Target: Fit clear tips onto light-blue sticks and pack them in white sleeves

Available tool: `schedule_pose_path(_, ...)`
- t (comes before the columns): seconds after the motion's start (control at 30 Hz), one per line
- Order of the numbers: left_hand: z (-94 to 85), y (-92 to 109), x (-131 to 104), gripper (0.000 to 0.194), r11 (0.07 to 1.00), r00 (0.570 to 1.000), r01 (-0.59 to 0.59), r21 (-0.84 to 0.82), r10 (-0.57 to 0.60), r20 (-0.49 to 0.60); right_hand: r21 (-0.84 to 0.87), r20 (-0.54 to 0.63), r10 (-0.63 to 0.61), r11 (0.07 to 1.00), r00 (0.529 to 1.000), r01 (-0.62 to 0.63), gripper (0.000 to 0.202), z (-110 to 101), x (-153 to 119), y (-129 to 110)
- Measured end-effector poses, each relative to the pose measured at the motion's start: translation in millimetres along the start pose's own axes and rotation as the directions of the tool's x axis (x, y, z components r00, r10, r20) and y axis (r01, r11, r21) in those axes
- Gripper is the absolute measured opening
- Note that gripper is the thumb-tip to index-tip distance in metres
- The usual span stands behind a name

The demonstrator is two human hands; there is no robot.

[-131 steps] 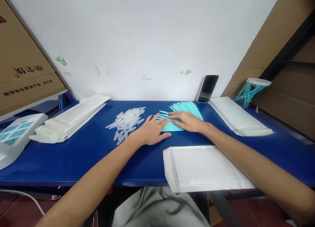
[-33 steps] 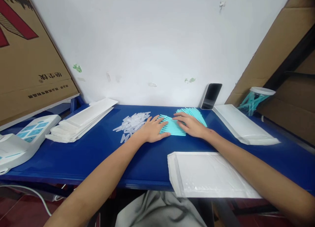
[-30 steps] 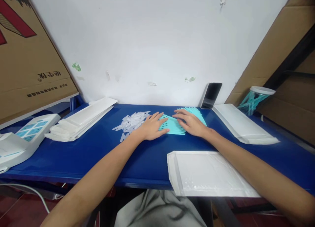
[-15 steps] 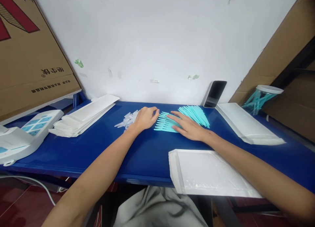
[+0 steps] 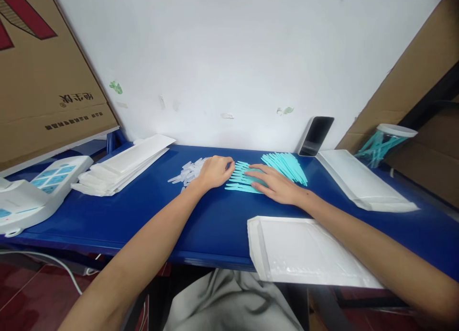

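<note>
In the middle of the blue table lies a row of thin teal sticks (image 5: pixel 241 187), side by side. My right hand (image 5: pixel 275 183) rests over their right part with its fingers spread. At the row's left ends is my left hand (image 5: pixel 217 172), its thumb and forefinger pinched together. Whatever the pinch holds is too small to make out. Just left of that hand sits a heap of small translucent whitish pieces (image 5: pixel 187 172), partly hidden behind it. A second pile of teal sticks (image 5: pixel 285 166) lies behind my right hand.
White padded envelopes lie in a stack (image 5: pixel 125 161) at the left, and single ones lie at the front (image 5: pixel 304 249) and right (image 5: pixel 366 180). A phone (image 5: pixel 317 136) leans on the wall. A clear cup (image 5: pixel 382 144) holds teal sticks. A white device (image 5: pixel 46 190) stands far left.
My left hand has shifted slightly right, up to the left ends of the stick row, with its fingertips still together. My right hand stays over the sticks. The camera view has moved a little.
</note>
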State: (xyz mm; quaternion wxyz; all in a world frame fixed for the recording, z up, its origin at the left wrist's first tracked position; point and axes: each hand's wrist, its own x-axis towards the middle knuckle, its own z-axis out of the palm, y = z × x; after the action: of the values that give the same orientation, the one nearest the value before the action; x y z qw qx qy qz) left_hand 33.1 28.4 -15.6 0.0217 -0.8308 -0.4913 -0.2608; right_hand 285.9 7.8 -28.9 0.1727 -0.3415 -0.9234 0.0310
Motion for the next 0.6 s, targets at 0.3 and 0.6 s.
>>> schedule_pose_path(0.3, 0.3, 0.6, 0.3, 0.034, 1.0, 1.0, -0.003, -0.006, 0.003, 0.01, -0.023, 0.004, -0.036, 0.999, 0.999, 0.036, 0.045, -2.0, 1.5, -2.7)
schedule_pose_path(0.6, 0.5, 1.2, 0.3, 0.035, 1.0, 0.999, 0.008, 0.0, -0.008, 0.039, -0.023, -0.02, 0.002, 1.0, 1.0, -0.002, 0.053, -4.8, 1.2, -0.2)
